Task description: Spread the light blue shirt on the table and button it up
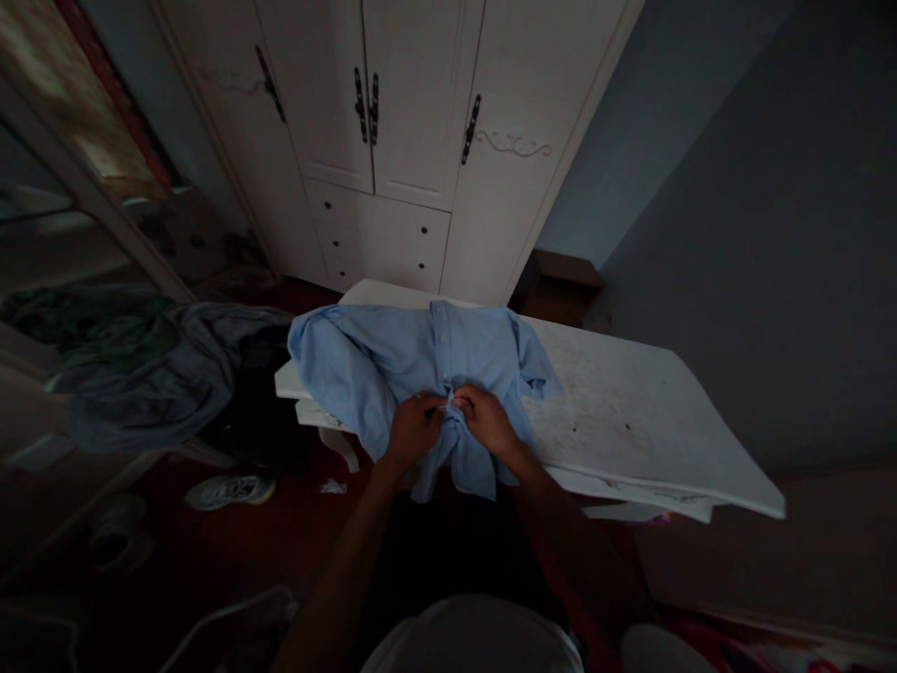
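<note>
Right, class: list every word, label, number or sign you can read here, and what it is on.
No text can be read.
The shirt, held by the left hand and right hand, shows no legible label.
The wardrobe bears only a scroll ornament.
The shoe is too dark to tell.

A white counter carries the work; its top is scuffed and flecked with dark stains. A light blue shirt lies spread over its left end, the lower part hanging over the near edge. On the dark red floor just left of the counter lie a pale sneaker and a small white scrap.
</note>
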